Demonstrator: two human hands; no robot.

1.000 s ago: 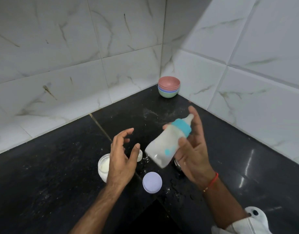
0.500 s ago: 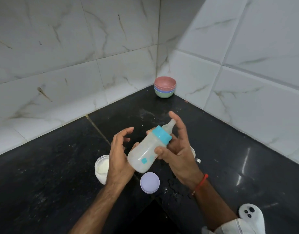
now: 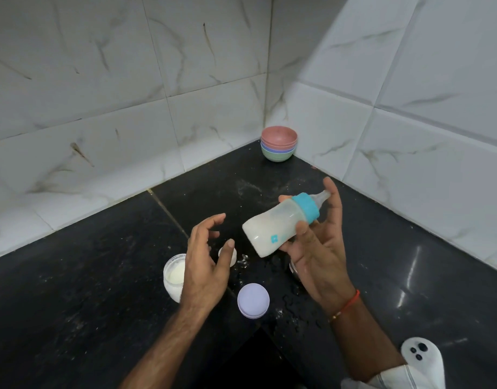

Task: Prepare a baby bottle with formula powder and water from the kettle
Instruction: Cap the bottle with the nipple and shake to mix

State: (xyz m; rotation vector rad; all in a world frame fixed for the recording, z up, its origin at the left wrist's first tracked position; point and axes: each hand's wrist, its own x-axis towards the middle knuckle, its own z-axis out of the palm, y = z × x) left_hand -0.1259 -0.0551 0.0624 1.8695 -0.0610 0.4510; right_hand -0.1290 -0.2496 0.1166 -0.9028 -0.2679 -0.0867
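From the head cam, my right hand [image 3: 317, 248] has its fingers [image 3: 333, 197] wrapped around the baby bottle [image 3: 281, 223], tilted in the air over the black desk [image 3: 101, 276], teal collar up and milky liquid inside. My left hand [image 3: 205, 265] hovers beside it, fingers loose, gripping nothing. Open formula jar [image 3: 173, 276] and lilac lid [image 3: 253, 300] sit below, stacked bowls [image 3: 278, 143] in the corner.

One baby bottle [image 3: 281, 224], one open powder jar [image 3: 174, 276], one lilac lid [image 3: 253, 300], one stack of bowls [image 3: 278, 143], two hands.
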